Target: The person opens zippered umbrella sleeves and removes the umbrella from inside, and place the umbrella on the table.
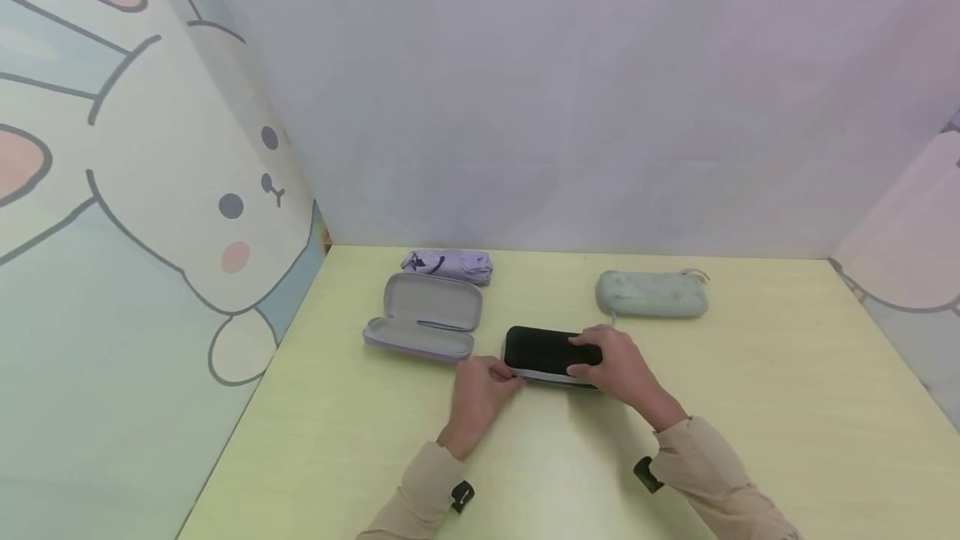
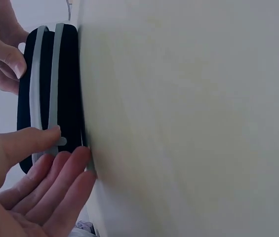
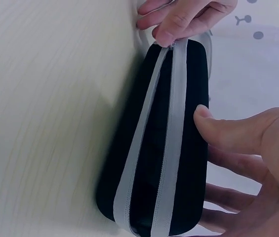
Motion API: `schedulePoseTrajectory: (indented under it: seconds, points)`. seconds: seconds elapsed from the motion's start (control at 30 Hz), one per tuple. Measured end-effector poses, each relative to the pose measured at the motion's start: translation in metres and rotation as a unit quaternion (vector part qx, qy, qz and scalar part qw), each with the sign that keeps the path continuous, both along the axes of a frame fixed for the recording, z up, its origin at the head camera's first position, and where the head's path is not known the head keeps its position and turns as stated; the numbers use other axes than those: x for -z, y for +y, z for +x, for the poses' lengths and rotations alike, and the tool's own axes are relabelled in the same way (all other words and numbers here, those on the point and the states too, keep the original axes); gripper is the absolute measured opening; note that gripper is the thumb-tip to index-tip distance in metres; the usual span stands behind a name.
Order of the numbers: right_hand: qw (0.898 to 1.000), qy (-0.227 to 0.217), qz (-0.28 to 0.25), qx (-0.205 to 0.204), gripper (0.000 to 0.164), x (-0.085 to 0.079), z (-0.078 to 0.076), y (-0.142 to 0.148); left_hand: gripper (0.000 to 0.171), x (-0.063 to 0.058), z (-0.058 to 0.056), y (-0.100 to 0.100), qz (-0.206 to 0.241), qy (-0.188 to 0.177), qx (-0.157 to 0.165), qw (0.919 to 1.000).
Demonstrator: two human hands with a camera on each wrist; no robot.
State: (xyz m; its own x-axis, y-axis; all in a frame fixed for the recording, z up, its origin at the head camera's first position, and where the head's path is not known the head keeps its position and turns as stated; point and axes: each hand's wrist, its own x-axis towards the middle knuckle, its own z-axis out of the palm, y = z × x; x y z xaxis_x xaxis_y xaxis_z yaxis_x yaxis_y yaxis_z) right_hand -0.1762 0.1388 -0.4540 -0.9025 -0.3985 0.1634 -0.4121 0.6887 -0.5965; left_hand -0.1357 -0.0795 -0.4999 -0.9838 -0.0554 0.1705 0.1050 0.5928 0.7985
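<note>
A black zip case (image 1: 542,348) with grey zipper bands lies on the table between both hands. Its zipper (image 3: 167,148) is parted along the front side, and the gap widens toward the right end. My left hand (image 1: 478,402) pinches the zipper at the case's left front corner between thumb and fingers, which hide most of the pull. Over the right end of the case, my right hand (image 1: 624,369) holds the lid, its thumb (image 3: 206,118) on the front edge and its other fingers spread across the top. The dark interior shows no clear contents.
An open lavender glasses case (image 1: 431,300) stands left of the black case. Behind it lies a purple folded umbrella (image 1: 457,266). Farther back on the right is a pale green pouch (image 1: 651,294) with a strap. Everything sits on a pale yellow table (image 1: 315,440) before a curtain.
</note>
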Motion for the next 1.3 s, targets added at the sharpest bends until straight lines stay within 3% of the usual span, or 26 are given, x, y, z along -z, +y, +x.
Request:
schedulePoseTrajectory:
  seconds: [0.17,0.47,0.7,1.07,1.3]
  points:
    - [1.000,-0.003,0.003,-0.005,0.036,-0.0008,-0.0013,-0.0001,0.014,-0.0025,-0.0006,0.0008,-0.046,0.009,-0.019,0.9987]
    - [1.000,0.000,0.009,-0.001,0.036,0.0001,-0.0038,0.0017,0.023,-0.0069,-0.0035,0.0028,-0.085,0.019,-0.004,0.9962]
    - [1.000,-0.007,0.012,-0.004,0.036,0.0015,-0.0022,0.0011,0.024,-0.0046,-0.0041,0.0000,-0.124,0.059,-0.016,0.9903]
    - [1.000,-0.005,0.013,0.007,0.036,-0.0006,-0.0015,0.0018,0.016,-0.0063,-0.0052,-0.0018,-0.031,0.046,0.014,0.9984]
    - [1.000,-0.008,0.016,0.010,0.037,-0.0009,-0.0021,0.0001,0.023,-0.0072,-0.0068,-0.0022,-0.069,0.030,0.017,0.9970]
